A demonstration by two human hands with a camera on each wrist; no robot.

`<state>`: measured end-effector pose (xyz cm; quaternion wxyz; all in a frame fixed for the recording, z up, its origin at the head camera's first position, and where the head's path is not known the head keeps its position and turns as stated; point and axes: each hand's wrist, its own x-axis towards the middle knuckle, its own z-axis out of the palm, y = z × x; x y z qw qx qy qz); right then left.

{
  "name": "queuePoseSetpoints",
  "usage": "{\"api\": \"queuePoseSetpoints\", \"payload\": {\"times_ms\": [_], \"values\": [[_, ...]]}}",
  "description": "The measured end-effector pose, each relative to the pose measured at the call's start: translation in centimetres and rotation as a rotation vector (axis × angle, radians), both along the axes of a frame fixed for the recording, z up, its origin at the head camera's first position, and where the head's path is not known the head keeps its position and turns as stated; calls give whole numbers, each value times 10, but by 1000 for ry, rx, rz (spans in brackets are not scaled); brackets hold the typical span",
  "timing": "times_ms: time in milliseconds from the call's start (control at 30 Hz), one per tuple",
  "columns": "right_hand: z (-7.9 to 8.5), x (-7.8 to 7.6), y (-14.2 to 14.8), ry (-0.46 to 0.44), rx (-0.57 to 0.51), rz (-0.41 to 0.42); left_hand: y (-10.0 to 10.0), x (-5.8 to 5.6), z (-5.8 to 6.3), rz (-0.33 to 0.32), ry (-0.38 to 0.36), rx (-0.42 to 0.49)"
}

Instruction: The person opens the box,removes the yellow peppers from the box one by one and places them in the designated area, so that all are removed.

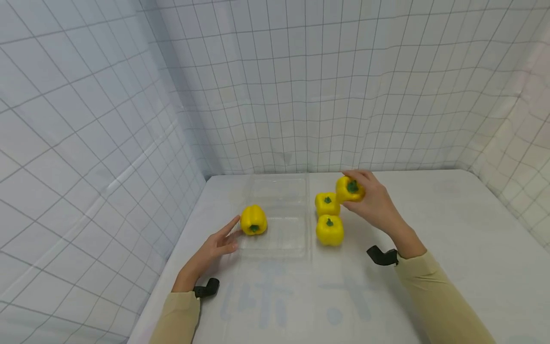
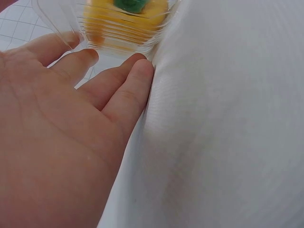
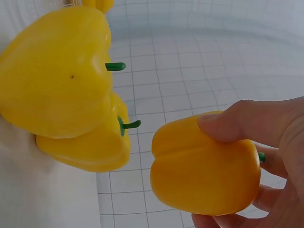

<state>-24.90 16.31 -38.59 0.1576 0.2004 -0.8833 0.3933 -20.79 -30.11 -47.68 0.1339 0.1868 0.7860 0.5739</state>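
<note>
My right hand grips a yellow bell pepper with a green stem, held up over the table. The right wrist view shows the thumb across this pepper and fingers under it. Just left of it, two more yellow bell peppers stand on the table, a farther pepper and a nearer pepper. A fourth pepper lies in the left part of a clear plastic container, stem toward me. Beside that container's left wall, my left hand has its fingers extended, fingertips right at the plastic.
The white table extends to the right of the peppers, with faint bluish marks at its front. White grid-patterned sheets hang behind it and on both sides. The container's far section reaches close to the back edge.
</note>
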Motion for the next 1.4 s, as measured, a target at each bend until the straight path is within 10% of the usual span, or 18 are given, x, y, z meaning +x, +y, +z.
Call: {"api": "queuePoseSetpoints", "payload": {"times_ms": [1400], "values": [[-45, -28, 21, -265, 152, -3, 0, 1, 2, 25, 21, -29]]}}
